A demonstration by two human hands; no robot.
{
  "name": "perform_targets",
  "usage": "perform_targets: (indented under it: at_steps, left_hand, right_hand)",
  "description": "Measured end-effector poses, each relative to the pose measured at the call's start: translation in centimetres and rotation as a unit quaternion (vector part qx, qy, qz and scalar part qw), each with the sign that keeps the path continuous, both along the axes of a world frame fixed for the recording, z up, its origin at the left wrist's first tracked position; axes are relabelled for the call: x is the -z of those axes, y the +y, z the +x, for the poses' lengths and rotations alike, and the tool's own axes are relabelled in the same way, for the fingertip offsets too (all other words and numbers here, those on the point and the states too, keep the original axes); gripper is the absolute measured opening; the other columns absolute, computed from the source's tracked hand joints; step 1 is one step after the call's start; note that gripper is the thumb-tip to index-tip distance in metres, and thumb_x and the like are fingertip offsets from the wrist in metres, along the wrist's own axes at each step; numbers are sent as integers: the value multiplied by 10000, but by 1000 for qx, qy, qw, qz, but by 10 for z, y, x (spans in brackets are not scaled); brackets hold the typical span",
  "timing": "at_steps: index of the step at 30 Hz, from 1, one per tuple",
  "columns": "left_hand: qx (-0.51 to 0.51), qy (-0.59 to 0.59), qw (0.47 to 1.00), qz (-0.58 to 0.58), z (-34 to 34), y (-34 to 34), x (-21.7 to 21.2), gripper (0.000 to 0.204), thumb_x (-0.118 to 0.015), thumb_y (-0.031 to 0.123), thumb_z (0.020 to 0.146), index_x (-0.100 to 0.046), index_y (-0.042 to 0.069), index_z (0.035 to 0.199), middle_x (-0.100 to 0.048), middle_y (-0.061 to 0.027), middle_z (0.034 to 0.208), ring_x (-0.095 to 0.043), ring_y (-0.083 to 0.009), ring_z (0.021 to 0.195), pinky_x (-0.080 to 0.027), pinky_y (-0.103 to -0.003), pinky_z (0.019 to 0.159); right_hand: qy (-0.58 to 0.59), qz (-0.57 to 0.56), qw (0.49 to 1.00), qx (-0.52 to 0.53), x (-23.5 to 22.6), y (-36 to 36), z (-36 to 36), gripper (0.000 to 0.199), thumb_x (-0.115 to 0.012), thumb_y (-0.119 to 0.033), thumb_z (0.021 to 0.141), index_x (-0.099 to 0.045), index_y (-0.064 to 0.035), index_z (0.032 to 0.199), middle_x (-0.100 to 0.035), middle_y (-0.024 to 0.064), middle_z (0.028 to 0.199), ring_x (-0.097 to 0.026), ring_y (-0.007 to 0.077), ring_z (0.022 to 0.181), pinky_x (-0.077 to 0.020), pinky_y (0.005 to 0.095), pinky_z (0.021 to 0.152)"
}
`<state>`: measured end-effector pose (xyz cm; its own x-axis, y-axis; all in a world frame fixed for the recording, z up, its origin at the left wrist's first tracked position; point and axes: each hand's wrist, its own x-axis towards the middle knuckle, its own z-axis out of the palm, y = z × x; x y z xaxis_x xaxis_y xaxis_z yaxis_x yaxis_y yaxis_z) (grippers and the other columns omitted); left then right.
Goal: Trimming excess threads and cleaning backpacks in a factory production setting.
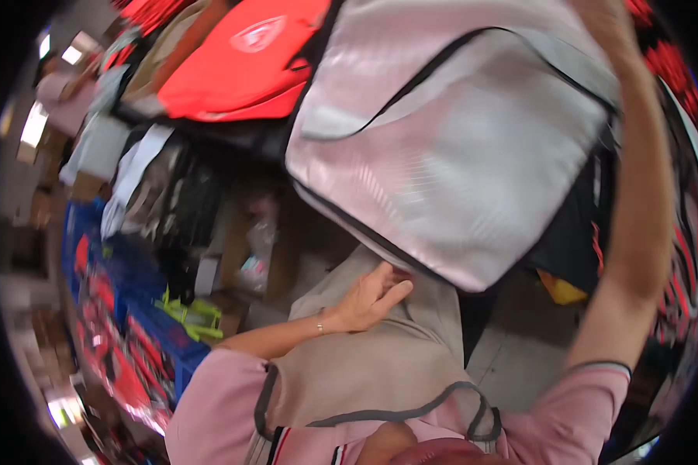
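Note:
A large silvery-grey bag panel (457, 170) with black piping and a black-edged strap (434, 66) lies tilted in front of me, its near corner pointing toward my body. My left hand (368, 301) is just below the bag's near left edge, thumb apart from the fingers and nothing seen in it; its fingertips are partly hidden by that edge. Stretched far forward, my right arm reaches along the bag's right side. My right hand (601, 19) is at the bag's far right corner, blurred and cut off by the picture's top, so its fingers are hidden.
A bright red-orange bag (240, 62) lies to the far left. Dark and grey folded pieces (186, 194) and an open carton (260, 248) are below it. Blue crates (171, 341) with red pieces stand at left. Another person (62, 89) is in the left background.

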<state>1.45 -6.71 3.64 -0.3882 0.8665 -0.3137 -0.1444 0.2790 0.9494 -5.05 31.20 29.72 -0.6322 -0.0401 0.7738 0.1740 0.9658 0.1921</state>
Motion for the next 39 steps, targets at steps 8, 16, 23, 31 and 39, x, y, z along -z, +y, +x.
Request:
perform_targets:
  at_steps: [8, 16, 23, 31, 39]
  left_hand:
    - [-4, 612, 756, 233, -53, 38, -32, 429, -798, 310, 756, -678, 82, 1099, -672, -101, 1102, -590, -317, 1094, -461, -474, 949]
    - [143, 612, 776, 60, -74, 97, -32, 762, -800, 489, 681, -569, 81, 1282, -542, -169, 1311, -488, -379, 1220, -390, -486, 1036]
    - [115, 608, 783, 67, -75, 109, -28, 697, -844, 427, 633, -628, 72, 1192, -581, -158, 1229, -535, -362, 1149, -432, -457, 995]
    - [107, 599, 791, 59, -80, 123, -28, 690, -852, 423, 615, -639, 68, 1167, -586, -148, 1208, -542, -351, 1132, -445, -446, 971]
    - [92, 600, 792, 62, -90, 146, -24, 704, -856, 426, 603, -639, 64, 1167, -597, -154, 1187, -552, -369, 1112, -454, -450, 962]
  right_hand:
    - [-75, -291, 952, 56, 206, -14, 56, 340, -662, -260, 878, -657, -126, 1191, -682, 118, 1106, -630, 307, 1029, -320, 600, 1061]
    - [69, -189, 947, 251, 247, 74, 138, 323, -717, -92, 780, -659, -107, 1097, -632, 68, 1118, -543, 301, 1081, -414, 443, 933]
    - [56, -108, 933, 338, 252, 141, 123, 412, -781, -183, 730, -653, -131, 1118, -554, 60, 1249, -463, 305, 1177, -378, 458, 975]
    - [57, -123, 915, 381, 257, 174, 113, 413, -806, -226, 715, -666, -149, 1095, -514, 68, 1308, -475, 314, 1178, -434, 460, 935]
    - [48, -102, 914, 389, 259, 209, 116, 443, -809, -263, 724, -658, -151, 1125, -500, 100, 1337, -490, 346, 1179, -461, 467, 929]
